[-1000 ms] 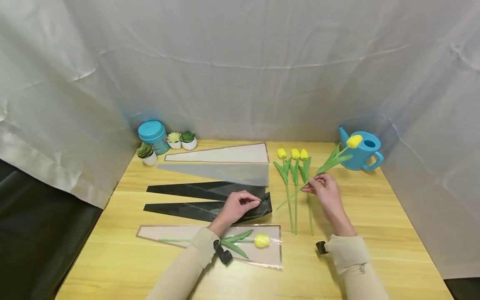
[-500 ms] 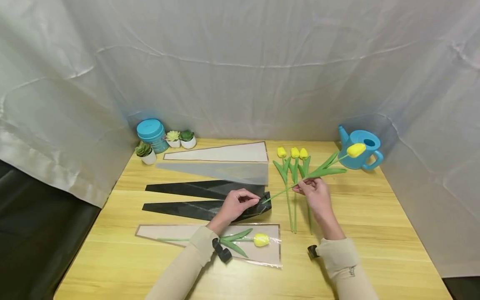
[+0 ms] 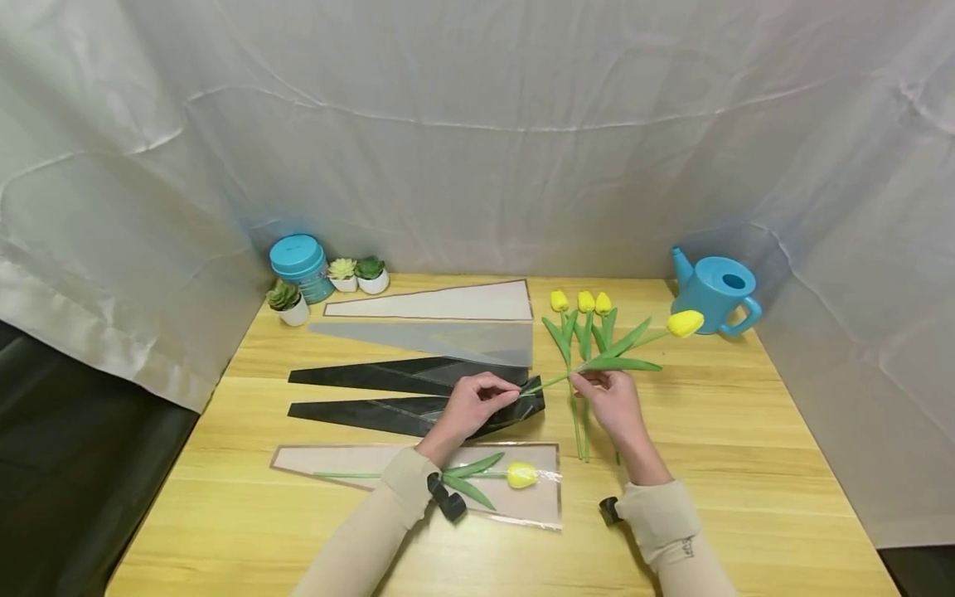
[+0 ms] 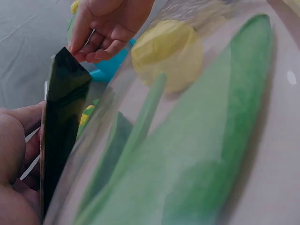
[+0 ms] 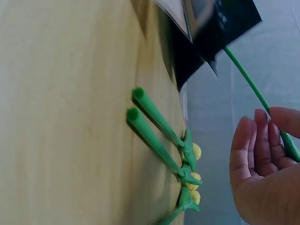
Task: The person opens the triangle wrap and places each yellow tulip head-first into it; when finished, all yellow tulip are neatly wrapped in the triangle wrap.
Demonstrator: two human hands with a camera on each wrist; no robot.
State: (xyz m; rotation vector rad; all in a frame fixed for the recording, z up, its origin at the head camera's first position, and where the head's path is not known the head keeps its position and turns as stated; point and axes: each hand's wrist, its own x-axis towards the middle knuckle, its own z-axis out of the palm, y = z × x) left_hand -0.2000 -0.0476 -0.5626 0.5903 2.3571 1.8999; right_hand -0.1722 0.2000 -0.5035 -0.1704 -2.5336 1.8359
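My left hand pinches the wide open end of a black tapered flower sleeve, lifting that edge a little. With thumb and fingertips my right hand pinches the green stem of a yellow artificial tulip just under its leaves. The stem slants down leftward, and its lower end is at the sleeve's mouth, beside my left fingertips. In the right wrist view the stem runs up behind the black sleeve's edge. Three more tulips lie side by side beneath my right hand.
A clear-fronted sleeve with a tulip inside lies under my left forearm. Behind are another black sleeve, a grey one and a white one. A blue watering can, blue tin and potted succulents stand at the back.
My right hand has moved left and slightly down with the tulip, bringing the stem's end to the sleeve's mouth. The left hand stays on the sleeve's edge.
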